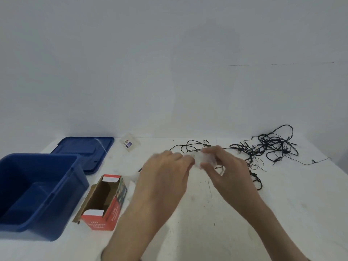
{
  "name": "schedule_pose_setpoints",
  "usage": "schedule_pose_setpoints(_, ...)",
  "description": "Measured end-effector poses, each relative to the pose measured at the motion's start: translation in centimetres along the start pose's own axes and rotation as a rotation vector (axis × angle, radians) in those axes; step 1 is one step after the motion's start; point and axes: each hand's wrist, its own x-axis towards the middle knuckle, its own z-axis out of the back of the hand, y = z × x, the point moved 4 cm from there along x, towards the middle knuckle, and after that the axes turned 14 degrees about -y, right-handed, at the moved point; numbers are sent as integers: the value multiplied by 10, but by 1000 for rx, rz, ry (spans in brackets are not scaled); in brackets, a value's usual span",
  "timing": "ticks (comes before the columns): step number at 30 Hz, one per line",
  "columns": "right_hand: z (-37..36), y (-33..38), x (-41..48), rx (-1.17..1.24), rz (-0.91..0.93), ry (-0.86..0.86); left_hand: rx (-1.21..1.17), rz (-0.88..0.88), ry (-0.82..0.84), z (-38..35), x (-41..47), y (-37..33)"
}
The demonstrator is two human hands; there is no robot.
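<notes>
We're pinching a blurry whitish wad [204, 159] between our left hand [166, 172] and right hand [227, 166] over the desk [282, 213], tangled black wire [273, 146] right behind.

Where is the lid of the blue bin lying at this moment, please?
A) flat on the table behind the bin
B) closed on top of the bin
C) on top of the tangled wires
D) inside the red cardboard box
A: the blue lid lies flat on the table just behind the blue bin, which stands open.
</notes>
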Motion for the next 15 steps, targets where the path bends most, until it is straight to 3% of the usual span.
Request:
schedule_pose_setpoints(1, 0, -2, 1, 68, -58, 105, 13, -70, -46, 1, 4, 3)
schedule_pose_setpoints(3, 4, -1, 2, 331, -234, 307, -150, -33, 18, 0, 11, 12)
schedule_pose_setpoints(5, 9, 2, 2, 636, -392, 464, -390, 225, 97, 2, 16, 23)
schedule_pose_setpoints(7, 12, 3, 4, 936, -493, 510, -683, 496, 155, -2, 14, 30)
schedule_pose_setpoints(11, 15, 9, 13, 1281, -658, 274, -959, 700, 216, -10, 3, 20)
schedule_pose_setpoints(15, 21, 8, 23, 1285, -705, -64, -1009, 797, 251, -19, -11, 6)
